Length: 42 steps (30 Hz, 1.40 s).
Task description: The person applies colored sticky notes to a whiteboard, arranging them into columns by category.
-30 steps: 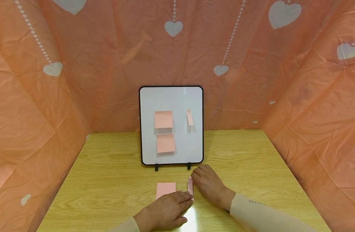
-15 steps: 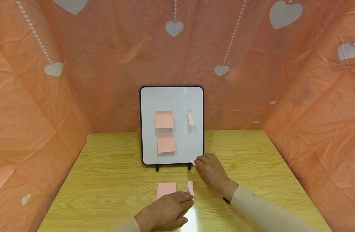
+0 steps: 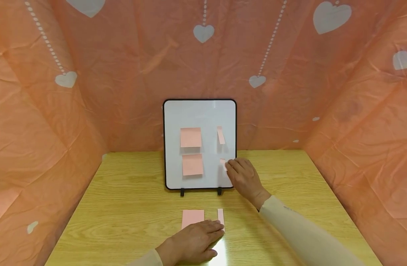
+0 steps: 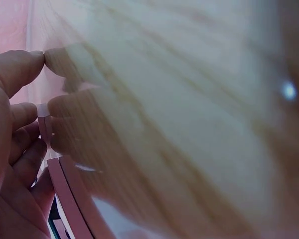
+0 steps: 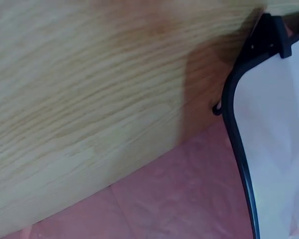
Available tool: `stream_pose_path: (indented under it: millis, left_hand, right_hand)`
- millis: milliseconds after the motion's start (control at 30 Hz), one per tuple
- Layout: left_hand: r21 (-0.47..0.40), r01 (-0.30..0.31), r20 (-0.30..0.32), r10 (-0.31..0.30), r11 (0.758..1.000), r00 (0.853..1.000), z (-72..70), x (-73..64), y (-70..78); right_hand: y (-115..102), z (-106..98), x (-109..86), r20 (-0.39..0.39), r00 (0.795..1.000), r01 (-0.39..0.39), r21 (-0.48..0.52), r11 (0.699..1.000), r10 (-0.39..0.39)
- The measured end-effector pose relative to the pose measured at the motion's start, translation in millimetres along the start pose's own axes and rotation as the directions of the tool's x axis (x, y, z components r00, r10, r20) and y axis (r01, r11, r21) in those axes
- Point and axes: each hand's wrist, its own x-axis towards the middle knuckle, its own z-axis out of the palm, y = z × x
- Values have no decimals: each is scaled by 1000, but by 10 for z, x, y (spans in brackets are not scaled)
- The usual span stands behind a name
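In the head view my right hand [image 3: 244,179] pinches a narrow pink sticky note strip [image 3: 222,161] at the lower right of the whiteboard [image 3: 200,114]. Above it, another pink strip [image 3: 221,135] hangs on the board. Two square pink sticky notes [image 3: 191,137] are stuck one above the other on the left. Down on the table, my left hand [image 3: 198,238] lies flat, fingertips on a narrow pad of strips [image 3: 220,214]. It partly covers a square sticky note pad [image 3: 192,217]. The left wrist view shows the fingers [image 4: 25,114] at the narrow pad.
Two small black stand feet [image 3: 182,192] hold the whiteboard upright on the wooden table [image 3: 130,192]. A peach cloth with white hearts [image 3: 140,92] encloses the back and sides. The right wrist view shows the board's black frame [image 5: 234,134] beside the table's back edge.
My right hand has peeled a strip off the narrow pad and carried it up and forward to the board's lower right. The left hand has stayed in place on the pads.
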Motion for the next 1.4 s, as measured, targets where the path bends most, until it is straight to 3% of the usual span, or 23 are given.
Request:
stream_pose_path:
  millis: [600, 1000, 1400]
  left_hand:
    - [-8, 10, 4, -10, 1000, 1000, 27, -9, -4]
    - [-5, 4, -15, -4, 1000, 1000, 40, -4, -20]
    - [-55, 16, 3, -16, 998, 1000, 26, -10, -20]
  right_hand:
    - [75, 229, 99, -43, 999, 13, -49, 999, -15]
    - [87, 232, 128, -14, 999, 34, -77, 996, -35]
    - [90, 239, 121, 19, 999, 40, -93, 995, -38]
